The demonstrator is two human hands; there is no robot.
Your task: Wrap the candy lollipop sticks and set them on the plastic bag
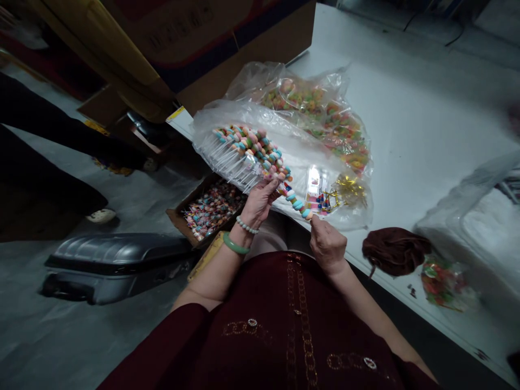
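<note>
A candy skewer [298,204] with pastel blue, white, green and peach pieces slants between my two hands. My left hand [262,201], with a bead bracelet and a green bangle on its wrist, is closed on the upper left end. The fingers of my right hand [328,244] pinch together at the lower right end. Just beyond my left hand lies a pile of similar candy skewers [252,143], white sticks pointing left, on clear plastic. To the right of the held skewer are small colourful decorations [323,201] and gold twist ties [351,189].
Clear bags of colourful pieces [341,127] lie behind the pile on the white table [406,135]. Below left stands an open carton [179,225] of finished-looking sticks. A grey suitcase [122,265], a large cardboard box [244,65], a brown cloth bundle [394,251] and another person's legs [52,114] surround me.
</note>
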